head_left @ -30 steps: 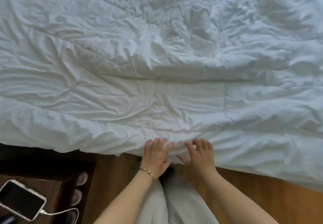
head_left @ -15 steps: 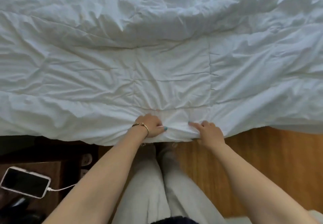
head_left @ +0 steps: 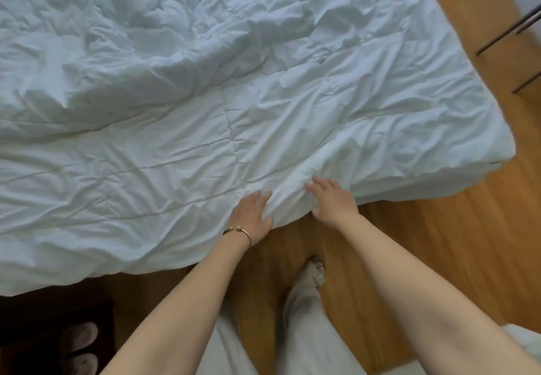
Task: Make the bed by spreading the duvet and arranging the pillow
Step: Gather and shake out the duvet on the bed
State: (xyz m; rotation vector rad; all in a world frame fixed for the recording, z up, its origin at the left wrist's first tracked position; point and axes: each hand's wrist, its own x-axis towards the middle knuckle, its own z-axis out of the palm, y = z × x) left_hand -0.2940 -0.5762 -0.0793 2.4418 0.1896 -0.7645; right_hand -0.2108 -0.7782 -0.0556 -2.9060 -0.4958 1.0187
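Note:
A white, wrinkled duvet (head_left: pixel 205 146) covers the bed and fills most of the head view. Its near edge hangs over the bed's side, and its corner lies at the right. My left hand (head_left: pixel 252 215), with a thin bracelet on the wrist, rests flat on the duvet's near edge with its fingers straight. A little to the right, my right hand (head_left: pixel 333 200) lies on the same edge with its fingers spread. A small fold of fabric bulges between the two hands. No pillow is in view.
Wooden floor (head_left: pixel 439 242) runs along the near side and round the bed's right corner. A dark bedside cabinet (head_left: pixel 44 316) stands at lower left with slippers (head_left: pixel 80 344) beside it. Thin dark metal legs (head_left: pixel 509 32) stand at upper right. My legs (head_left: pixel 304 316) are below.
Half a second ago both hands gripped the duvet's edge with curled fingers; now the fingers are straight and lie on it. The view has swung right, and the phone has left it.

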